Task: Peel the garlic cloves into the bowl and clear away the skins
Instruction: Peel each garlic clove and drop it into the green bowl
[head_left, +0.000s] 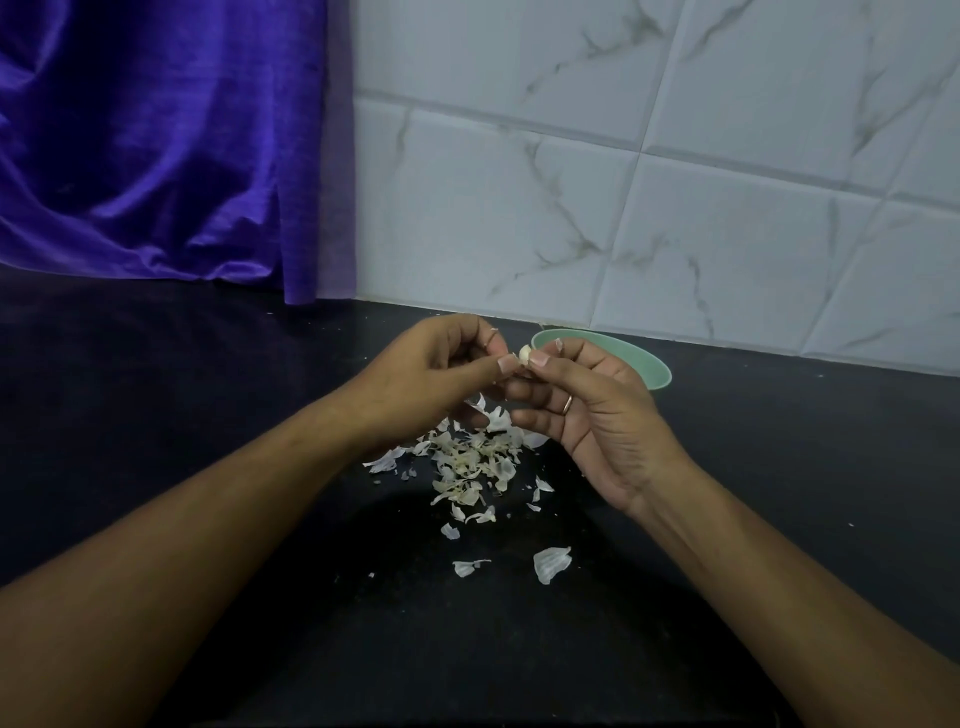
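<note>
A: Hands, quick.
B: Both are raised over the matte black countertop (779, 441). The left hand (431, 374) and right hand (587, 415) meet at the fingertips.

A: Grip?
B: Both pinch one small pale garlic clove (524, 356). The left thumb tip presses its near side, and the right thumb and forefinger press the other. The remaining fingers of both hands are curled inward. There's a thin metal ring (568, 404) on a right finger.

A: Clove location?
B: In the air between the two hands, just in front of the near rim of the round pale green bowl (628, 358). The bowl sits on the countertop beside the wall, partly hidden by the right hand. Can't tell what's inside.

A: Skins?
B: A heap of papery white garlic skins (472, 457) lies on the countertop under the hands. Loose flakes trail toward the camera.

A: Background?
B: White marble-veined wall tiles (675, 156), and a shiny purple cloth (156, 130) hangs at left.
</note>
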